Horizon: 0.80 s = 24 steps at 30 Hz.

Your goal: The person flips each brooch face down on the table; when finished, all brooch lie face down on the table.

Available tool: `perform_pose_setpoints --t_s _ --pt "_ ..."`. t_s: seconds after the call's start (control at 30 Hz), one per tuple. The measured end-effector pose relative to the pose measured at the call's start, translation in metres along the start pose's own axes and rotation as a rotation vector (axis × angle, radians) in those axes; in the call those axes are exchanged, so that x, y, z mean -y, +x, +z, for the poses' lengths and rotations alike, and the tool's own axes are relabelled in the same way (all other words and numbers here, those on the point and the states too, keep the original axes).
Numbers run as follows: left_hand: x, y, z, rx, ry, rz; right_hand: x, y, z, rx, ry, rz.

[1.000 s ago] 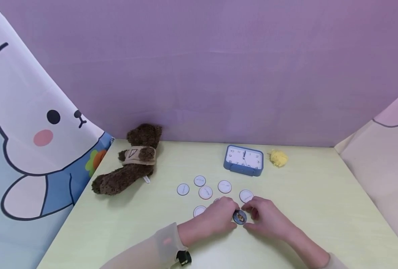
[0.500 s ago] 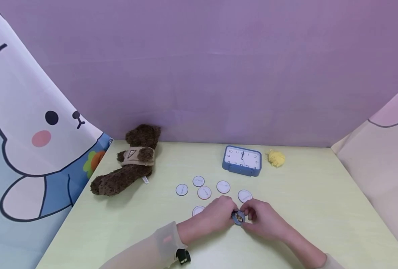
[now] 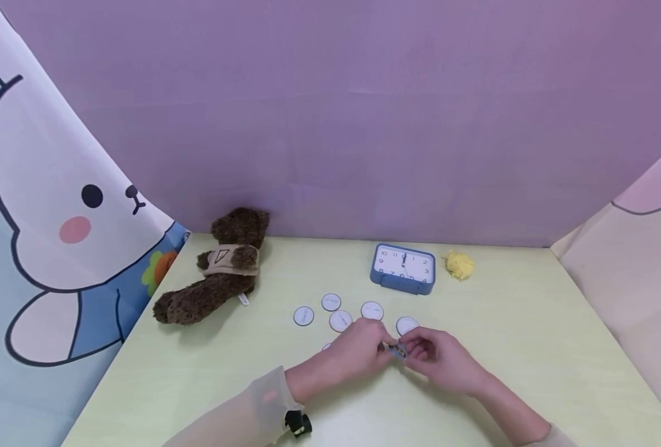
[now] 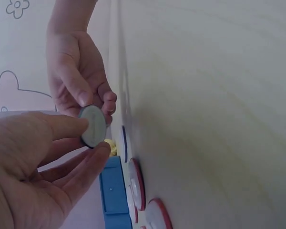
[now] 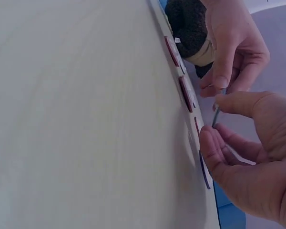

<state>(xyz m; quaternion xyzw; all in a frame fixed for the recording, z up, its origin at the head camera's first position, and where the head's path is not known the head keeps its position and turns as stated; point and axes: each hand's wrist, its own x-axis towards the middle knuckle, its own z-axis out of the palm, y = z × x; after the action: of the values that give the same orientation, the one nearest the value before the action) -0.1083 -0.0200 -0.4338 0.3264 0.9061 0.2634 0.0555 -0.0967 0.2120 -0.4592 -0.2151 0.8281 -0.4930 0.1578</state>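
A small round disc [image 3: 400, 351] with a picture on one face is held between both hands above the table. Its plain white back [image 4: 94, 128] shows in the left wrist view, and the right wrist view has it nearly edge-on. My left hand [image 3: 358, 347] pinches it at the left with thumb and fingers. From the right, the thumb and fingers of my right hand [image 3: 444, 360] pinch the opposite edge. Just beyond the hands lie similar discs, white side up, including one [image 3: 407, 325] by the right fingertips and another [image 3: 372, 311] farther back.
More white discs [image 3: 303, 316] lie left of centre, one partly hidden by the left forearm. A blue clock [image 3: 403, 268] and a yellow fluffy ball [image 3: 460, 265] stand at the back. A brown plush toy [image 3: 224, 273] lies at the table's left. A purple cloth [image 3: 364, 124] hangs behind.
The disc has tilted up from showing its picture face to a narrow, steep angle. Both hands have stayed close together, shifting slightly away from the near edge.
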Motion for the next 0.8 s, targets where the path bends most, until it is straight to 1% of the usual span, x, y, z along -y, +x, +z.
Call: perform_pose_setpoints --t_s 0.17,0.27,0.4,0.53,0.8 --pt "0.0003 -0.0001 -0.0063 -0.039 -0.025 -0.015 0.0019 0.0019 -0.0047 -0.022 0.056 -0.018" --pt "0.0009 0.0001 -0.0082 -0.06 -0.052 -0.025 0.0026 0.0036 -0.006 -0.026 0.071 -0.012" --pt "0.0017 0.0004 -0.009 -0.081 -0.065 -0.036 0.0033 0.006 -0.0052 -0.037 0.092 0.005" --pt "0.0014 0.0007 -0.0096 -0.088 -0.067 -0.053 0.0051 0.0077 -0.0038 -0.051 0.095 0.009" --pt "0.0015 0.0016 -0.0102 -0.099 -0.144 -0.086 0.0086 0.0097 -0.0025 -0.088 0.088 0.023"
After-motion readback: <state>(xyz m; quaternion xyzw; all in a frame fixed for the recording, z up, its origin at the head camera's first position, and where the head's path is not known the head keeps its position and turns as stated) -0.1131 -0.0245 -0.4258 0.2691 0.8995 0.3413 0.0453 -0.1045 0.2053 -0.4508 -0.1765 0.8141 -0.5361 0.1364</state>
